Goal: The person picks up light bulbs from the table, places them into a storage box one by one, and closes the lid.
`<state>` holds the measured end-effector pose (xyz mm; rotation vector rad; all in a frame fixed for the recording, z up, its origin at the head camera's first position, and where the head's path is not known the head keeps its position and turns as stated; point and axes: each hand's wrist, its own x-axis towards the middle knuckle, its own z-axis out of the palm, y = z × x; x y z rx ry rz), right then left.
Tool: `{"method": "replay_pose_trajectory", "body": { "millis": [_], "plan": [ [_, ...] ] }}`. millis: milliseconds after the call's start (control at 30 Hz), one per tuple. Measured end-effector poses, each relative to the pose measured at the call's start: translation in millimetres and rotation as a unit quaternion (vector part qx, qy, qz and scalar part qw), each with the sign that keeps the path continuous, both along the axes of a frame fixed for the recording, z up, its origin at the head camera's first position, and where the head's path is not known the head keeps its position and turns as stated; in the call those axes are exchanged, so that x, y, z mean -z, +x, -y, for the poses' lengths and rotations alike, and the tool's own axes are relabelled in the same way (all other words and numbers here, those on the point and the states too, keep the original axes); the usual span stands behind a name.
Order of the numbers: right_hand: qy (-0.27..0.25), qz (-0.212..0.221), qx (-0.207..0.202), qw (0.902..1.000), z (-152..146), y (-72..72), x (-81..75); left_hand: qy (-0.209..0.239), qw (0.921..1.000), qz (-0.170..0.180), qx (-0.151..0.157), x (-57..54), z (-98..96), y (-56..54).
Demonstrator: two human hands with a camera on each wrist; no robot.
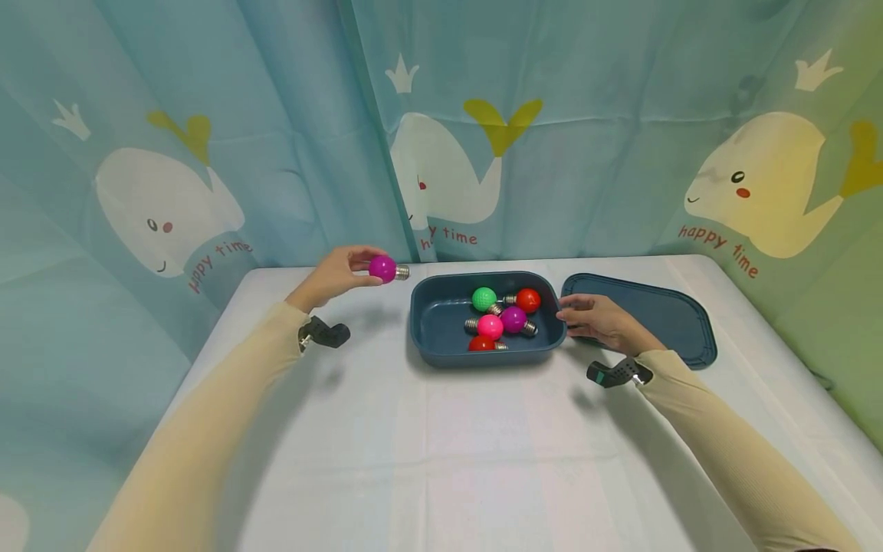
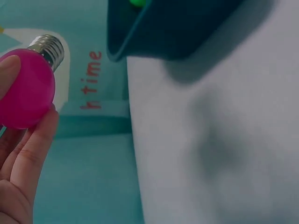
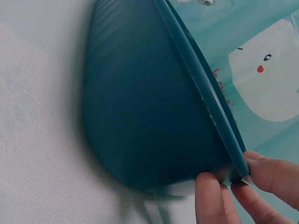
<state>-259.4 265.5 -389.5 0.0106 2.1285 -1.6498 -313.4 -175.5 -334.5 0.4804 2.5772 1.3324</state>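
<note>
My left hand (image 1: 343, 270) pinches a magenta light bulb (image 1: 382, 268) between thumb and fingers, above the table left of a dark blue box (image 1: 419, 318). The bulb's silver screw base (image 2: 48, 49) points away from the palm. My right hand (image 1: 602, 319) grips the right end of the box, with the thumb (image 3: 275, 172) over the rim and the fingers against the outer wall. Inside the box lie several round bulbs: a green bulb (image 1: 484, 299), a red bulb (image 1: 528, 300), a purple bulb (image 1: 513, 319), a pink bulb (image 1: 490, 327) and another red bulb (image 1: 481, 343) partly hidden by the front wall.
A dark blue lid (image 1: 662, 318) lies flat on the table right of the box, partly beneath my right hand. White cloth covers the table (image 1: 441, 452). A blue-green curtain (image 1: 310, 138) with whale prints hangs along the table's back edge and sides.
</note>
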Motion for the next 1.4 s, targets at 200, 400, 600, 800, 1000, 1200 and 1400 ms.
{"method": "replay_pose_trajectory", "body": {
  "millis": [200, 400, 600, 800, 1000, 1200, 1400],
  "plan": [
    [0.004, 0.000, -0.006, 1.0000, 0, -0.4, -0.7, 0.006, 0.9997, 0.000, 0.024, -5.0, -22.1, -4.5],
    [0.008, 0.001, -0.005, 1.0000, 1, -0.9, -1.0, -0.007, 0.9986, 0.005, 0.052, -8.2, -40.8, -10.6],
    [0.015, -0.003, -0.005, 0.9999, 1, -2.8, -0.3, -0.019, 0.9954, 0.007, 0.094, -7.4, -59.2, -16.7],
    [0.006, -0.004, -0.010, 0.9999, 0, -1.6, -1.0, -0.047, 0.9917, 0.016, 0.119, -4.8, -77.5, -21.3],
    [0.006, -0.004, -0.006, 1.0000, 1, -1.2, -1.7, -0.070, 0.9869, 0.020, 0.144, -0.9, -91.3, -27.4],
    [0.007, -0.003, -0.001, 1.0000, 0, -3.0, 0.5, -0.095, 0.9831, 0.040, 0.152, 2.1, -104.9, -31.7],
    [0.002, -0.001, -0.001, 1.0000, 0, -2.3, 0.9, -0.108, 0.9788, 0.048, 0.167, 5.7, -116.1, -32.2]
  ]
}}
